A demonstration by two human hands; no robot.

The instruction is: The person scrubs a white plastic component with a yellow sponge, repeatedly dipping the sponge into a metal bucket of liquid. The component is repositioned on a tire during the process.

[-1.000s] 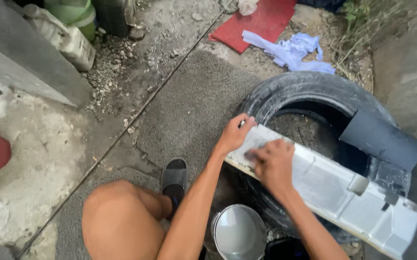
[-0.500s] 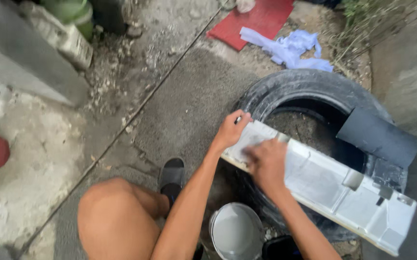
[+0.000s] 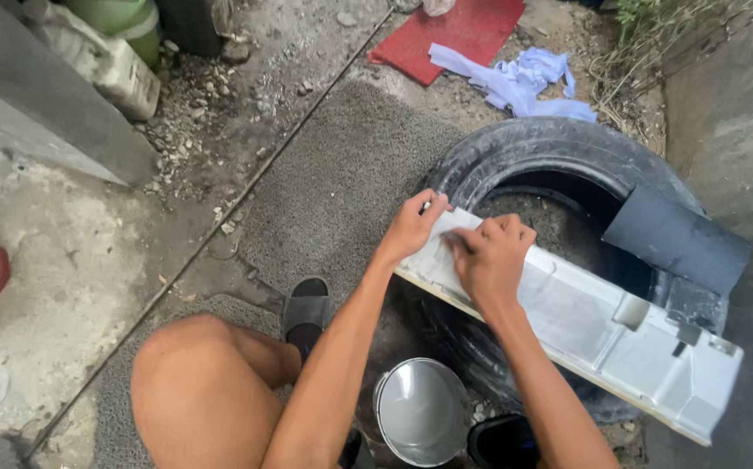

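A long white plastic panel (image 3: 602,326) lies across the black tyre (image 3: 559,152), its ends resting on the near and far-right rim. The left hand (image 3: 413,227) grips the panel's left end, fingers curled over its edge. The right hand (image 3: 491,256) presses on the panel just beside it, fingers bent together; whether they clamp anything cannot be told. A metal bucket (image 3: 421,412) stands below the tyre's near edge.

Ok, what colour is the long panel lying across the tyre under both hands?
White, somewhat grimy: the long panel shows best in the head view, resting across the black tyre.
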